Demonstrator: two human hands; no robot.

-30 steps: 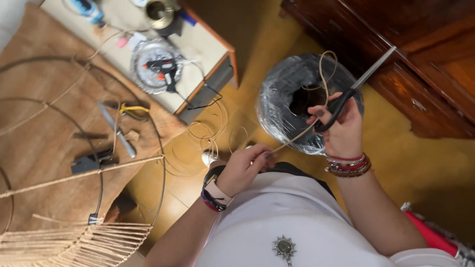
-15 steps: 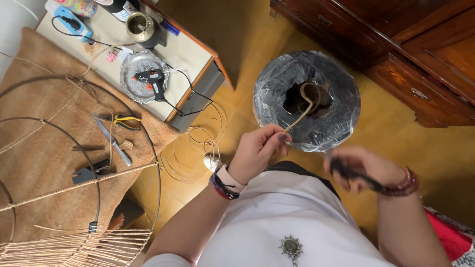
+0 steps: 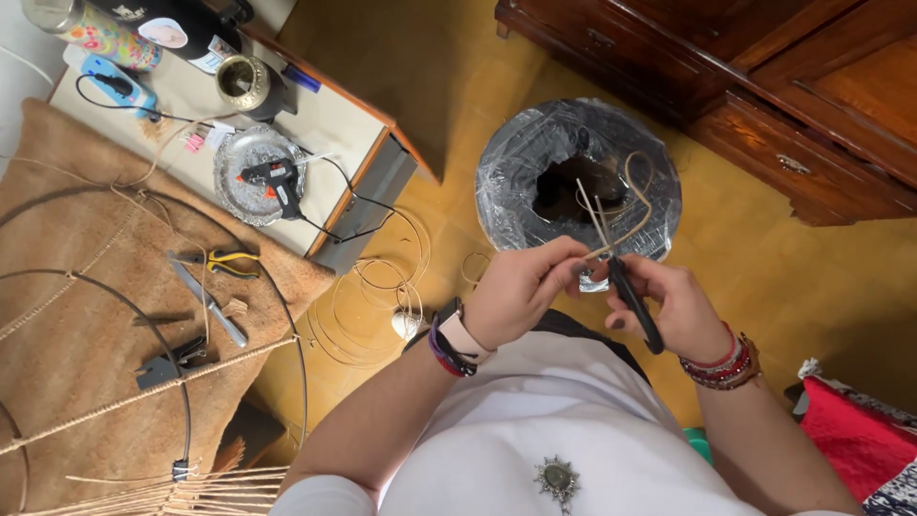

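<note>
Above the yellow tiled floor (image 3: 764, 258), in front of the person's chest, two hands meet over one pair of scissors (image 3: 626, 287) and one thin tan cord (image 3: 638, 205). Left hand (image 3: 521, 291) is closed, its fingertips pinching the cord just left of the blades. Right hand (image 3: 673, 306) is closed around the black handles, which run near and to the right out of the fist. Long axis of the scissors goes from those handles up and to the left, the two slim blades parted and pointing far, toward one round spool wrapped in plastic film (image 3: 578, 177) lying on the floor just beyond the hands. Cord loops from the spool's dark centre hole down to the blades, between both hands. Far left, one low table (image 3: 334, 124) carries one glue gun (image 3: 272, 182) on a silver tray. One pair of yellow-handled pliers (image 3: 229, 260) lies on the brown sacking (image 3: 86, 334) at left.
</note>
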